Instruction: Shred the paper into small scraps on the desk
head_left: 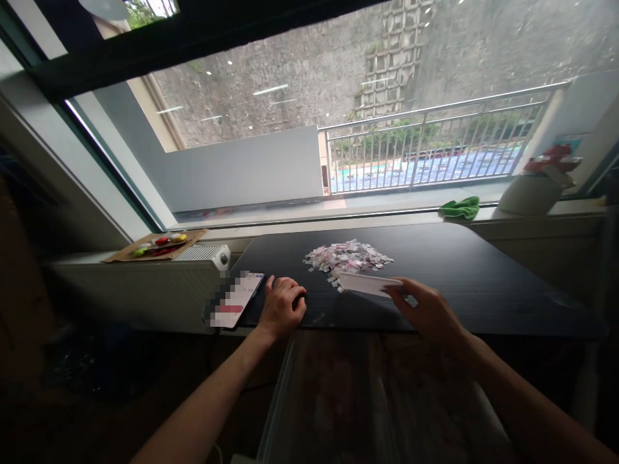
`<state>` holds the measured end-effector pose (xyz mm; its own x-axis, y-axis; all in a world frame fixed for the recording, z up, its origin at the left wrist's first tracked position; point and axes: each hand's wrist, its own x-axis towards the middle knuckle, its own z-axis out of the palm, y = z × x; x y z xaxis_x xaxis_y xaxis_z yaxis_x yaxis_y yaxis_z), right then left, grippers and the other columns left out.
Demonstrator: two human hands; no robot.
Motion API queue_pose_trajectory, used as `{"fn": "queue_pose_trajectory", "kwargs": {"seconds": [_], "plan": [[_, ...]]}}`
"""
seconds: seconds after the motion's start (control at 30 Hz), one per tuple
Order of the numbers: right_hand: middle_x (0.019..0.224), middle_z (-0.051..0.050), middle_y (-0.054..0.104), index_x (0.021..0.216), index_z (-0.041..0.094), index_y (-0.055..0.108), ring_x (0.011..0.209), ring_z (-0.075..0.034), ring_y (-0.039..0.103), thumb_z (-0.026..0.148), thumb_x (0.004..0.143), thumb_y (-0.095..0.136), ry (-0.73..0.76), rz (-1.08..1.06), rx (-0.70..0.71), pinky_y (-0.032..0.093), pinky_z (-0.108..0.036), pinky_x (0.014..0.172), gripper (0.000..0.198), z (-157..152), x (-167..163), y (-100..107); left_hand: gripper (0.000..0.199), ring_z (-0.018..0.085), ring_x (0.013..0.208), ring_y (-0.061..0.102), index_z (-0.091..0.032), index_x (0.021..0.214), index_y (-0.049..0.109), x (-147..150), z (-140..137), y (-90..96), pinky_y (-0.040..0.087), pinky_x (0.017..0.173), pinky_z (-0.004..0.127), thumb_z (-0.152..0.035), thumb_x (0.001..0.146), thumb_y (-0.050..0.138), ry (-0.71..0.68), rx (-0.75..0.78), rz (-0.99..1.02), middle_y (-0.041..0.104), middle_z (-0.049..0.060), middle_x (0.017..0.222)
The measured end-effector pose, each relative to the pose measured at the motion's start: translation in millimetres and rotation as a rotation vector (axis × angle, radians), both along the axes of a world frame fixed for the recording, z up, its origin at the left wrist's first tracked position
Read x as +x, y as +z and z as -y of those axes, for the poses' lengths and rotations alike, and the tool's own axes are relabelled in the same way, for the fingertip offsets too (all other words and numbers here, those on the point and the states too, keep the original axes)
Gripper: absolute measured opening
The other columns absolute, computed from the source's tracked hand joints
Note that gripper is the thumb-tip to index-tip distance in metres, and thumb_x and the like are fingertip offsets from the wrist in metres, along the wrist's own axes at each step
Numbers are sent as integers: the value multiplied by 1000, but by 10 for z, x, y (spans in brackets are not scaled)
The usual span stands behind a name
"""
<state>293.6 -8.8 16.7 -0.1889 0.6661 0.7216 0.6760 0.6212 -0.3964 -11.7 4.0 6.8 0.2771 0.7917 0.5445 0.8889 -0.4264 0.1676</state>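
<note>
My right hand (425, 304) pinches one end of a thin, pale, flat strip (367, 283), held on edge at the near side of a pile of small paper-like pieces (349, 256). A few pieces lie apart from the pile, close to the strip's left end. Resting on the dark table (488, 277), my left hand (283, 304) has its fingers loosely bent and holds nothing. Just left of it, a phone (242, 298) with a lit screen lies at the table's left edge, partly blurred out.
Beyond the table runs a window sill with a green cloth (459, 207) and a white rounded container (529, 190). At the left, a radiator (203, 256) carries brown paper (123, 254) with small colourful objects. Below the table's front edge is a dark, see-through-looking bin (280, 393).
</note>
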Motion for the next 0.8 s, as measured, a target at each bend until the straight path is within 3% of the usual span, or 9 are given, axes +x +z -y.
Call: {"fn": "queue_pose_trajectory", "kwargs": {"seconds": [0.6,0.8], "plan": [[74,-3,72,79,21,66,63,-17,64,32,83,58,-85,-84,-168,50,-28,60,14,162,130,2,14,23,101,57,-23,85,66,8,4,26,23,110,56,-21,79,53,12,-16,-10,65,4,91],[72,-2,71,81,21,66,63,-16,62,30,83,58,-4,-75,-211,50,-27,60,13,181,1,15,14,23,102,57,-23,85,65,10,11,29,23,111,56,-21,79,53,13,-20,-9,64,4,91]]}}
